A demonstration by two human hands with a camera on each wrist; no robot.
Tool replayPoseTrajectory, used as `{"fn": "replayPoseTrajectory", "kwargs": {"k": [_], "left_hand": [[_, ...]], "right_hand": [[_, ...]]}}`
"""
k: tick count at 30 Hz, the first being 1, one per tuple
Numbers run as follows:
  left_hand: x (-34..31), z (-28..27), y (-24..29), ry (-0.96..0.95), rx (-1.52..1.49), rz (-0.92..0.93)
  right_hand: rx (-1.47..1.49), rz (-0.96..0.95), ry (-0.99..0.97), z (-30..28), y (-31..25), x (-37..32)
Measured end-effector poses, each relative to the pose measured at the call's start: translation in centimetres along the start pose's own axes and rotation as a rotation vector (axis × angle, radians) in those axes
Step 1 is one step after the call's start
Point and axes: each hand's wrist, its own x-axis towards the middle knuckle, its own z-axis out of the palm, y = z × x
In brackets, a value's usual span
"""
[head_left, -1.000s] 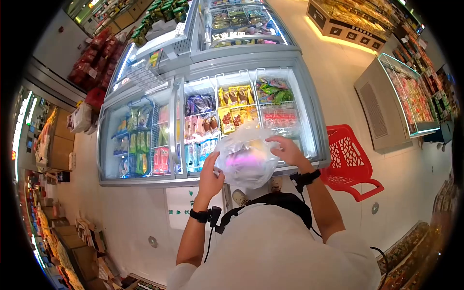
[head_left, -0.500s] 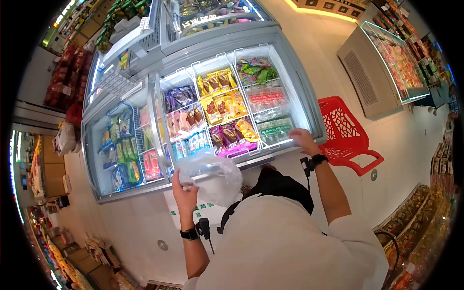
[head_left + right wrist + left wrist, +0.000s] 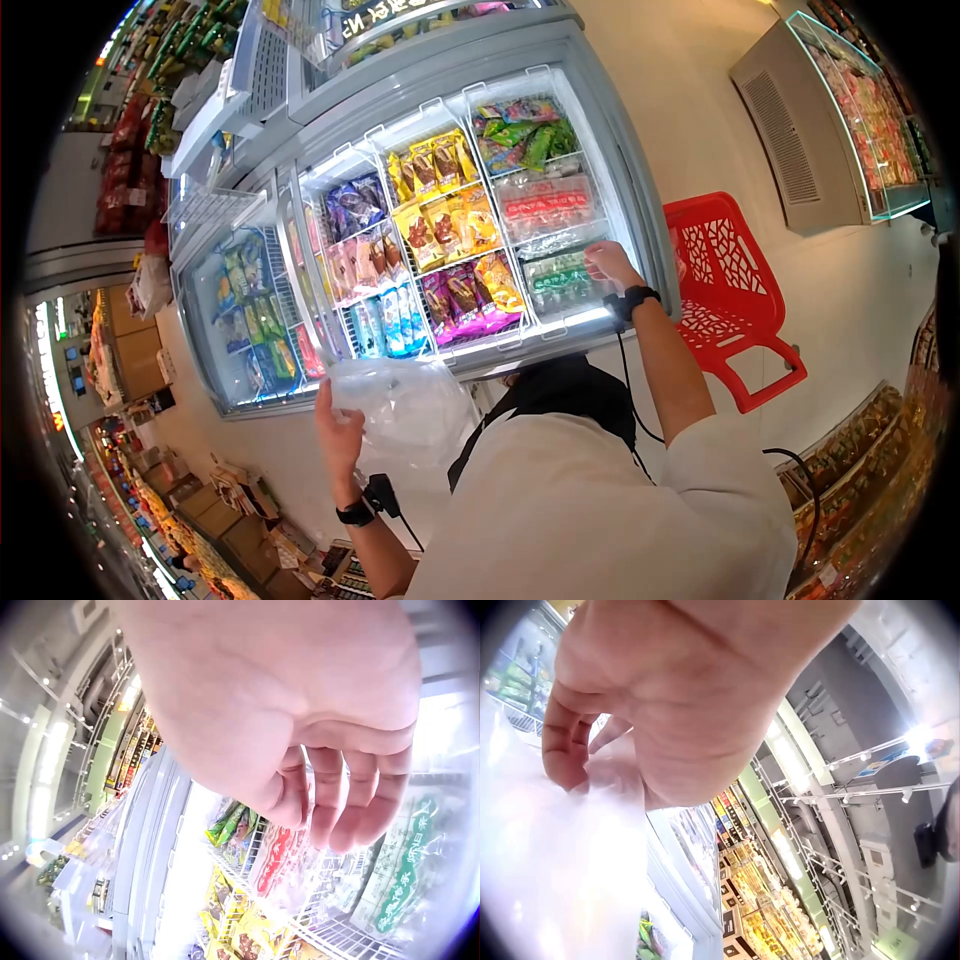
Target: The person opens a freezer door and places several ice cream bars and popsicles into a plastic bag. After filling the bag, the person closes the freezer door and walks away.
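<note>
My left hand (image 3: 342,440) pinches the edge of a clear plastic bag (image 3: 412,405) at the freezer's front edge. In the left wrist view its thumb and curled fingers (image 3: 566,754) meet on the film. My right hand (image 3: 610,263) hangs over the front right of the open chest freezer, fingers loosely bent and nothing in them. Beneath it lie clear packs with green lettering (image 3: 562,285), also close beside the fingers in the right wrist view. Behind those are packs with red lettering (image 3: 545,203).
White wire dividers (image 3: 512,255) split the freezer into sections. Yellow ice cream packs (image 3: 432,165), purple packs (image 3: 455,302) and blue packs (image 3: 400,325) fill the sections to the left. A red shopping basket (image 3: 730,265) stands right of the freezer; a glass-topped display case (image 3: 800,130) is farther right.
My right hand has let go of the bag and moved right, then over the green-lettered packs. My left hand has carried the bag left and toward me, uncovering the purple packs.
</note>
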Motion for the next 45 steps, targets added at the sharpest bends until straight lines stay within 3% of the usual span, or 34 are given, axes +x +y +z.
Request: {"fn": "replayPoseTrajectory", "kwargs": {"k": [3, 7, 13, 15, 16, 17, 20, 23, 27, 29, 35, 38, 41, 45], "left_hand": [[1.0, -0.4, 2.8, 0.021, 0.096, 0.017], [1.9, -0.2, 4.3, 0.18, -0.165, -0.034], [1.2, 4.1, 3.1, 0.077, -0.094, -0.293], [0.5, 6.2, 2.3, 0.028, -0.084, -0.229], [0.1, 7.0, 2.3, 0.009, -0.083, -0.195], [-0.2, 7.8, 2.5, -0.006, -0.109, -0.196], [-0.9, 9.3, 3.3, -0.003, -0.124, -0.222], [-1.4, 10.4, 3.1, -0.02, -0.134, -0.213], [-1.8, 10.9, 4.2, -0.064, -0.161, -0.209], [-1.9, 11.0, 4.3, -0.072, -0.165, -0.217], [-1.9, 11.1, 3.4, -0.063, -0.184, -0.258], [-1.7, 11.3, 3.0, -0.074, -0.202, -0.27], [-1.2, 11.4, 3.5, -0.07, -0.19, -0.272], [-0.8, 11.3, 3.0, -0.032, -0.237, -0.238]], "right_hand": [[0.017, 0.002, -0.021, -0.2, -0.5, 1.5], [0.025, 0.001, -0.047, -0.8, -0.1, 3.6], [0.023, 0.04, -0.043, -1.3, 1.4, 5.9], [-0.031, 0.004, 0.018, -1.8, 1.6, 7.0], [-0.059, -0.02, 0.046, -1.9, 1.4, 8.3], [-0.217, -0.181, 0.144, -2.3, 4.0, 12.0], [-0.442, -0.39, 0.329, -2.0, 1.0, 12.8], [-0.612, -0.236, 0.458, -0.7, 0.0, 14.7], [-0.494, -0.015, 0.438, 0.1, 0.4, 17.3], [-0.532, 0.007, 0.423, -0.9, 1.5, 19.8], [-0.617, 0.055, 0.262, -2.7, 0.2, 19.9], [-0.715, -0.035, 0.294, -2.3, -3.1, 16.5], [-0.57, -0.221, 0.449, -1.8, 0.2, 17.8], [-0.523, -0.279, 0.412, -1.4, 0.4, 14.6]]}}
